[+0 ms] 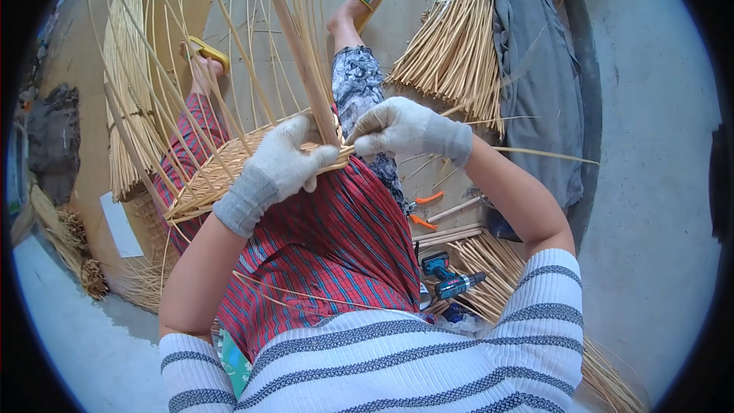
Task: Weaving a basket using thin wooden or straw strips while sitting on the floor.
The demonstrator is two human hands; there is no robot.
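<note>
A partly woven wicker basket (222, 167) rests on my lap, with long thin stakes rising from its edge. One thick wooden rod (300, 50) stands at its near right corner and leans toward the upper left. My left hand (289, 154), in a whitish knit glove, is closed around the basket's edge beside that rod. Just right of the rod, my gloved right hand (394, 130) pinches a thin wicker strand at the corner. A long pale strand (543, 155) trails out to the right beneath my right forearm. My fingertips partly hide the weave there.
Bundles of wicker rods lie at the upper right (451, 38) and the left (128, 69). A grey cloth (539, 84) drapes beside the right bundle. Orange-handled cutters (425, 210), a cordless drill (455, 283) and more rods (493, 268) lie right of my lap.
</note>
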